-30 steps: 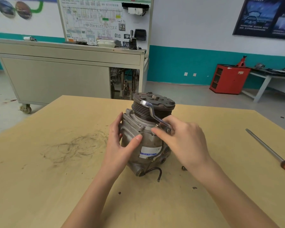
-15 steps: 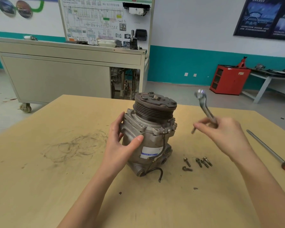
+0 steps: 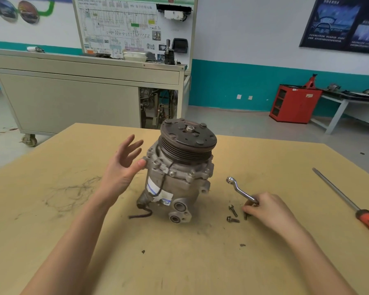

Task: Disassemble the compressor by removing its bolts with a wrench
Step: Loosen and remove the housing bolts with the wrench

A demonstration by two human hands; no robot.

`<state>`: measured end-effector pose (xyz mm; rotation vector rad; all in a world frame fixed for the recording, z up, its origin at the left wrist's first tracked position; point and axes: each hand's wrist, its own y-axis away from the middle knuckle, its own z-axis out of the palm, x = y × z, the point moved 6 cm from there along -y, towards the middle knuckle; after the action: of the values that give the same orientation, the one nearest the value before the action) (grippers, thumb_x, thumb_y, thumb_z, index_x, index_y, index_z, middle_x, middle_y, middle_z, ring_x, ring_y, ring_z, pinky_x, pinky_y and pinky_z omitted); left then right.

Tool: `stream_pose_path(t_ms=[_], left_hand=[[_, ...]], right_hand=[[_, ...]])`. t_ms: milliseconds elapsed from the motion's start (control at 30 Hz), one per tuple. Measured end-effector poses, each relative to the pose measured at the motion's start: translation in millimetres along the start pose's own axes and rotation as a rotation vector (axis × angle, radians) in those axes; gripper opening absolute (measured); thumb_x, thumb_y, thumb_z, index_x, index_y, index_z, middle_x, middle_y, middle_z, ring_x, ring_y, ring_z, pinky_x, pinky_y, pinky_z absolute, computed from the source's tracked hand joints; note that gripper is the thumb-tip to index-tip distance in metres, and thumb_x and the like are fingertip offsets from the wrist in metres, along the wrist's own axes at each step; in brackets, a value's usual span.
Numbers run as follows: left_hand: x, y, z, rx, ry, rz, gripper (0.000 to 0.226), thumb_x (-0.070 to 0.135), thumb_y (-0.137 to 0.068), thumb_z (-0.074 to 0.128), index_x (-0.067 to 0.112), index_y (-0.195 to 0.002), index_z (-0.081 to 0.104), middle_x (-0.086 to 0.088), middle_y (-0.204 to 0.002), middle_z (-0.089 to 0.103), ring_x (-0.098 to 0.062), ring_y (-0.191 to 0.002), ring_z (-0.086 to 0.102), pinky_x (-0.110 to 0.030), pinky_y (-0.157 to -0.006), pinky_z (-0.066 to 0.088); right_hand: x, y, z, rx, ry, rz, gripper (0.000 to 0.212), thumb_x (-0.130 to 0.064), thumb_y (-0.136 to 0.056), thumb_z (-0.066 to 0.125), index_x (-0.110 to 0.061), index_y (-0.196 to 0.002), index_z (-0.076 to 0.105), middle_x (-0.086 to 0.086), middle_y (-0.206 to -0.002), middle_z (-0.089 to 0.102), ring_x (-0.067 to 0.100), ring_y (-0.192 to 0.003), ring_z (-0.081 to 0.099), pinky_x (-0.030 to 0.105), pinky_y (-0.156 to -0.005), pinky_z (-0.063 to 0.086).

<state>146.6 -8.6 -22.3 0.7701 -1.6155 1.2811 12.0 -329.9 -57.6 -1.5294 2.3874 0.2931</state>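
Observation:
The grey compressor [image 3: 177,179] stands tilted on the wooden table [image 3: 179,262], its dark pulley on top. My left hand [image 3: 124,167] is just left of it, fingers spread, only the thumb tip touching the housing. The silver ring wrench [image 3: 239,189] lies on the table to the right of the compressor. My right hand [image 3: 266,207] holds its near end low over the table. Loose bolts [image 3: 232,213] lie just left of that hand, some partly hidden by the fingers.
A long screwdriver with a red handle [image 3: 349,206] lies near the table's right edge. Scribble marks [image 3: 73,192] cover the left part of the table. A grey cabinet on wheels [image 3: 73,99] and a red cabinet [image 3: 294,103] stand beyond.
My right hand brought the wrench off the compressor, swung it right and lowered it onto the table by the bolts. My left hand let go of the housing and spread; the compressor turned.

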Motion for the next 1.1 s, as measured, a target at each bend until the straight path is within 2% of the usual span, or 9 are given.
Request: stream_pose_path(t_ms=[133,200,300,433,567,700,867,1000,1100], left_hand=[[3.5,4.1,2.8,0.048,-0.048,-0.006,0.055,0.030,-0.090,0.050,0.026,-0.144,0.036,0.014,-0.130,0.056,0.013,-0.107,0.058,-0.007,-0.087,0.047],[14.0,10.3,5.1,0.041,-0.081,0.027,0.053,0.042,-0.090,0.044,0.032,-0.142,0.036,0.020,-0.132,0.053,0.011,-0.115,0.054,-0.007,-0.090,0.043],[34.4,20.8,5.9,-0.003,-0.100,0.090,0.061,0.062,-0.088,0.053,0.043,-0.142,0.032,0.026,-0.139,0.047,0.006,-0.126,0.048,-0.005,-0.089,0.042],[50.2,32.3,14.9,-0.091,-0.169,0.112,0.097,0.082,-0.052,0.069,0.062,-0.137,0.024,0.037,-0.145,0.035,0.009,-0.132,0.038,-0.027,-0.103,0.036],[50.6,37.8,31.2,-0.103,-0.354,0.188,0.098,0.072,-0.057,0.070,0.058,-0.139,0.019,0.045,-0.141,0.028,0.018,-0.130,0.031,-0.004,-0.101,0.029],[49.3,39.0,38.5,-0.075,-0.468,0.251,0.094,0.068,-0.063,0.066,0.046,-0.141,0.017,0.012,-0.153,0.031,0.000,-0.140,0.029,-0.025,-0.115,0.027],[45.2,38.2,37.6,-0.058,-0.500,0.268,0.092,0.070,-0.067,0.061,0.043,-0.143,0.018,0.009,-0.155,0.030,-0.001,-0.142,0.026,-0.026,-0.116,0.026],[44.6,38.5,38.3,-0.058,-0.493,0.282,0.095,0.067,-0.068,0.062,0.031,-0.146,0.023,0.005,-0.154,0.032,-0.004,-0.143,0.027,-0.025,-0.117,0.025],[43.5,38.9,38.3,-0.063,-0.491,0.269,0.095,0.068,-0.068,0.061,0.031,-0.147,0.022,0.006,-0.154,0.030,-0.003,-0.143,0.025,-0.027,-0.118,0.024]], right_hand=[[-5.3,9.3,-22.0,0.165,-0.385,-0.046,0.032,-0.031,-0.096,0.049,-0.014,-0.077,0.068,-0.002,-0.050,0.045,0.017,-0.050,0.044,0.028,-0.049,0.029],[-8.8,19.2,-45.8,0.308,-0.673,-0.106,0.035,-0.026,-0.099,0.042,-0.018,-0.077,0.069,-0.005,-0.054,0.049,0.013,-0.053,0.046,0.027,-0.054,0.033],[-22.5,36.7,-75.5,0.449,-0.782,-0.222,0.040,-0.020,-0.100,0.039,-0.021,-0.073,0.069,-0.003,-0.069,0.066,-0.001,-0.060,0.054,0.014,-0.060,0.042],[-48.7,60.5,-79.0,0.372,-1.253,-0.348,0.036,-0.019,-0.101,0.036,-0.009,-0.078,0.062,0.016,-0.078,0.071,0.022,-0.056,0.063,0.022,-0.053,0.051],[-75.3,84.0,-73.3,0.380,-1.412,-0.454,0.025,-0.028,-0.090,0.046,-0.016,-0.082,0.066,0.018,-0.087,0.072,0.031,-0.068,0.070,0.027,-0.061,0.057],[-96.3,103.6,-70.8,0.454,-1.300,-0.585,0.017,-0.029,-0.091,0.055,-0.021,-0.092,0.071,0.009,-0.098,0.072,0.027,-0.080,0.071,0.027,-0.072,0.057],[-123.5,126.4,-58.3,0.572,-0.854,-0.828,0.021,-0.022,-0.094,0.052,-0.014,-0.101,0.071,-0.002,-0.111,0.070,0.015,-0.098,0.068,0.024,-0.086,0.052],[-146.3,141.2,-49.3,0.828,-0.236,-0.985,0.020,-0.011,-0.090,0.057,0.003,-0.097,0.071,0.014,-0.109,0.067,0.022,-0.093,0.068,0.026,-0.084,0.052],[-145.4,144.1,-51.9,0.905,-0.144,-0.965,0.019,-0.008,-0.087,0.059,0.004,-0.094,0.072,0.017,-0.107,0.067,0.023,-0.089,0.069,0.025,-0.083,0.053]])
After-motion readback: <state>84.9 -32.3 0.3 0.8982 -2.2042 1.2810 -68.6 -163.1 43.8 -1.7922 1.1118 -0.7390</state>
